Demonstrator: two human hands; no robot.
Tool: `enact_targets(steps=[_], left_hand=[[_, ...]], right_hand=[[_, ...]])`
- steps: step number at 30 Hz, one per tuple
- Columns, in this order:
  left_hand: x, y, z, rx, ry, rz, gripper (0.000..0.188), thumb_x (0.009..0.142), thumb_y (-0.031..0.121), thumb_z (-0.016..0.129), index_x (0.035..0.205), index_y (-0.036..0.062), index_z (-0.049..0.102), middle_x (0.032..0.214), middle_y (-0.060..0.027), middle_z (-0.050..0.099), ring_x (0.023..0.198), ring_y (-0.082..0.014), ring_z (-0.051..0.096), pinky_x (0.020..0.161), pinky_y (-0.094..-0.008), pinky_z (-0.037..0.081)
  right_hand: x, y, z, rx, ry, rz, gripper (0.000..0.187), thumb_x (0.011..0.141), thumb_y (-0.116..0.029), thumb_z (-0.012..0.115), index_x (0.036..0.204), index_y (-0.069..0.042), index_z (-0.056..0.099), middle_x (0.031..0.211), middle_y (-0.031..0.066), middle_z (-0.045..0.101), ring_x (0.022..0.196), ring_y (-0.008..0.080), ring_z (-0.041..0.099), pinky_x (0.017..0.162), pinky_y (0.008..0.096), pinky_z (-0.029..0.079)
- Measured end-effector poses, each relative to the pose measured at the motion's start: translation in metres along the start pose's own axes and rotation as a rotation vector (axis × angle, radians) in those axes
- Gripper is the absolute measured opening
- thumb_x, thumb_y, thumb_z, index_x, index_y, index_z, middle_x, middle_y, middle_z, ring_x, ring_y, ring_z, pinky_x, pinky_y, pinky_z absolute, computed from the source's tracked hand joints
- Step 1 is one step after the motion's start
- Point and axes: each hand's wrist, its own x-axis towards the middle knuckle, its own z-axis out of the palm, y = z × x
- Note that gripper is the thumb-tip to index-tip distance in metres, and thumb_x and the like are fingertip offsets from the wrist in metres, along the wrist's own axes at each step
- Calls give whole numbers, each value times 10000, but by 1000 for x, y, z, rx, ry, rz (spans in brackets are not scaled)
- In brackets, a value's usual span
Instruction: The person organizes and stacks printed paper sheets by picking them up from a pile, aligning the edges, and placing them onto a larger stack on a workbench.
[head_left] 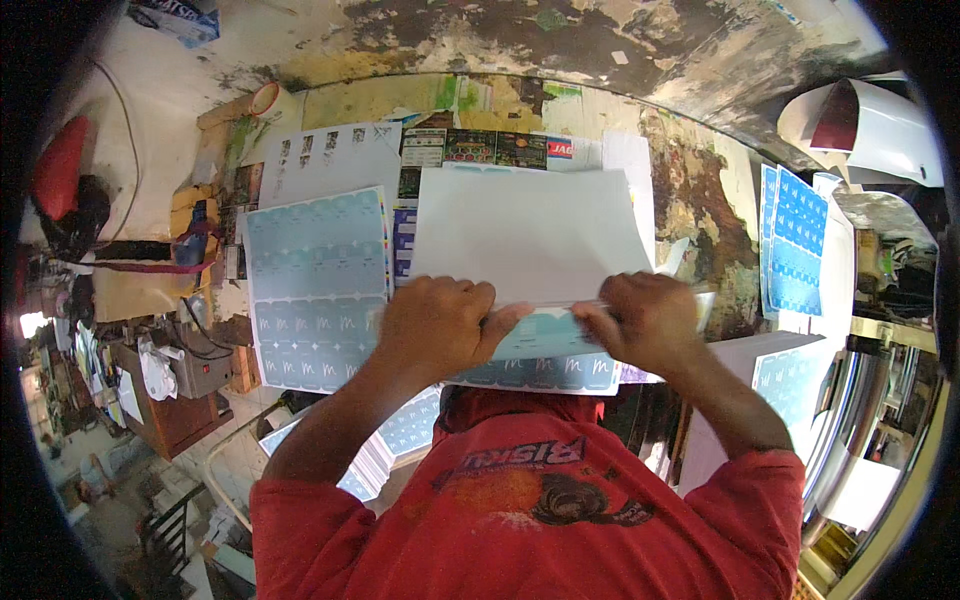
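Note:
A stack of white sheets (530,235) lies face down on the worn worktable (690,190) in front of me. My left hand (435,325) and my right hand (645,320) both pinch its near edge and lift it. Under the raised edge shows a pale blue printed sheet (545,345) with rows of small label shapes. Another pale blue label sheet (315,285) lies flat just left of my left hand.
More blue label sheets (795,245) lie at the right. A white stack (770,375) stands beside my right forearm. Another pile of blue sheets (400,440) sits below my left forearm. A white sheet with small pictures (335,155) lies at the back left.

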Motion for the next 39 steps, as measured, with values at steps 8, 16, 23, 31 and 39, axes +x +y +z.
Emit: enact_targets(steps=[8,16,23,31,39], left_hand=[[73,13,-129,-12,-148,-224,668,969,583,464,715,14,706,633,-213,630,629,-378,656,622,-483,512],[144,-138,100,-19,-464,-266,841,963,716,294,881,19,757,861,-274,691,880,-419,682,848,-521,522],[133,-164,70,-31,-425,-192,753,908,714,469,806,18,736,735,-192,686,714,-349,688,729,-464,548],[69,-205,91,-1367,-301,-932,731,782,375,843,1362,55,534,1269,-148,613,1168,-256,571,976,-413,475],[85,-166,102,-640,-156,-682,409,893,304,739,1161,2,670,1137,-208,678,1086,-316,634,945,-439,485]], right_hand=[[77,-9,-108,187,-103,190,610,971,-560,487,767,-29,707,663,196,660,655,370,672,640,461,529],[138,126,115,171,-477,263,845,944,-734,305,917,-4,730,890,250,697,893,436,680,856,517,522],[102,236,89,766,-700,577,496,831,-481,729,1032,-28,706,1000,137,697,931,250,689,840,405,584],[76,204,107,1660,-487,899,497,878,-177,751,1244,103,567,1185,197,651,1072,261,653,938,363,535],[75,198,120,906,-382,618,520,909,-339,728,1304,-27,596,1149,153,688,1079,224,642,930,345,512]])
